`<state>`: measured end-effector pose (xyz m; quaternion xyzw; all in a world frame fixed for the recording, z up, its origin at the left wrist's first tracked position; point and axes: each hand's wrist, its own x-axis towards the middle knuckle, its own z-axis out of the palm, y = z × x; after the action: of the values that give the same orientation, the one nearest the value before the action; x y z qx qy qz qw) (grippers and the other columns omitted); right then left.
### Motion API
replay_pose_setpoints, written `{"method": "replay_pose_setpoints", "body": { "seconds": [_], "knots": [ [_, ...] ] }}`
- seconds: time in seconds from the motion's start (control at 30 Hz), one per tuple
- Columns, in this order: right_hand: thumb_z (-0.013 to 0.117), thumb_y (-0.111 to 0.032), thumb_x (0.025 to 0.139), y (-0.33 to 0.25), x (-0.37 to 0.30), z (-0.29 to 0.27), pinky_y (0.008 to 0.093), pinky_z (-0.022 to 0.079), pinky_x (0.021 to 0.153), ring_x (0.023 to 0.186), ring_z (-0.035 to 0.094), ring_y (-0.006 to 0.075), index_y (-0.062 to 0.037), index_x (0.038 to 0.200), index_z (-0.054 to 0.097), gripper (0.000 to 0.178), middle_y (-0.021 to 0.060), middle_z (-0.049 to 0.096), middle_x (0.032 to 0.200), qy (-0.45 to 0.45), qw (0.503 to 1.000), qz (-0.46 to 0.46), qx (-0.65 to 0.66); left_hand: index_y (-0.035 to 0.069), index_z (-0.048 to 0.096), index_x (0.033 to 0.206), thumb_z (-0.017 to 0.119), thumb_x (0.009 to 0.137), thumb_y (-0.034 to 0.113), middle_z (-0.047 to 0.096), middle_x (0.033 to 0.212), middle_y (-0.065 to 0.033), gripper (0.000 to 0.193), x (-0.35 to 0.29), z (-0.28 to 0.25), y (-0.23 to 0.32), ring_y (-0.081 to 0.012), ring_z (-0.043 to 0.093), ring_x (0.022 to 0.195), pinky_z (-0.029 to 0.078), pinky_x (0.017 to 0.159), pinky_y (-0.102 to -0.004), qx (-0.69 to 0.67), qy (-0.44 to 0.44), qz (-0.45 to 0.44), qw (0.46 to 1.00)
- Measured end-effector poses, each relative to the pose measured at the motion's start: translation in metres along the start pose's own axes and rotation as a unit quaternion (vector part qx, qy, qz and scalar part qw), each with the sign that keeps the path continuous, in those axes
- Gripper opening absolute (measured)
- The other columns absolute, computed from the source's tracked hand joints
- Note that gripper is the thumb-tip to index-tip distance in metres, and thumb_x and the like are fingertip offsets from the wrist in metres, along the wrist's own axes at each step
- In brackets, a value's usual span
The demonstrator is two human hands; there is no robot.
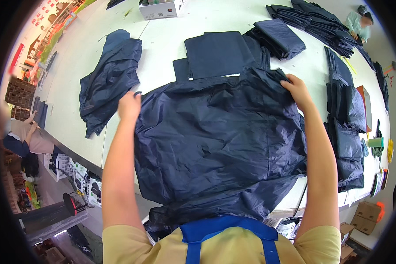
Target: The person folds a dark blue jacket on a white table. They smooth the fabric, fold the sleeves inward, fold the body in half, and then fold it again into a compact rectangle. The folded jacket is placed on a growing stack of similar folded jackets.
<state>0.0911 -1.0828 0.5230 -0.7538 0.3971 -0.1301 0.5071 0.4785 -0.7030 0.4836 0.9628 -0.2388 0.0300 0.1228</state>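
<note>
A wide, crinkled piece of dark navy fabric [211,136] is spread before me, its near part hanging over the table's front edge. My left hand [130,105] is closed on its far left corner. At the far right corner, my right hand [296,90] pinches a bunched fold of the same fabric. Just beyond lies a stack of flat dark panels [220,55], partly covered by the fabric. Another crumpled dark fabric piece [112,79] rests to the left of my left hand.
The white table [163,48] carries a folded dark bundle [279,37], long dark piles [312,22] at the far right and folded stacks [347,132] along the right. A white carton [162,9] stands at the back. Other people are at the left [26,130] and far right [358,28].
</note>
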Motion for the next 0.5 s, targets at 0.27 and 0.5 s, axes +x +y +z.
{"method": "replay_pose_setpoints", "body": {
  "seconds": [0.27, 0.5],
  "knots": [
    [0.075, -0.054, 0.073, 0.027, -0.204, -0.029, 0.0238, 0.047, 0.076, 0.09, 0.055, 0.0095, 0.0035, 0.119, 0.054, 0.077, 0.0005, 0.058, 0.099, -0.278, 0.91, 0.15, 0.269, 0.0, 0.057, 0.1, 0.054, 0.09, 0.007, 0.064, 0.102, -0.0084, 0.012, -0.141, -0.12, -0.063, -0.0179, 0.062, 0.095, 0.048, 0.088, -0.0305, -0.693, -0.134, -0.182, 0.685],
    [0.069, -0.021, 0.082, -0.014, -0.153, 0.025, 0.0294, 0.04, 0.057, 0.062, 0.043, 0.0107, 0.0008, 0.078, 0.056, 0.026, 0.0004, 0.051, 0.067, -0.206, 0.958, 0.02, -0.2, 0.005, 0.056, 0.08, 0.068, 0.082, 0.005, 0.054, 0.068, 0.0052, 0.012, -0.189, -0.123, -0.066, -0.0026, 0.045, 0.061, 0.035, 0.057, -0.0186, -0.469, -0.208, -0.13, 0.849]
  ]
}}
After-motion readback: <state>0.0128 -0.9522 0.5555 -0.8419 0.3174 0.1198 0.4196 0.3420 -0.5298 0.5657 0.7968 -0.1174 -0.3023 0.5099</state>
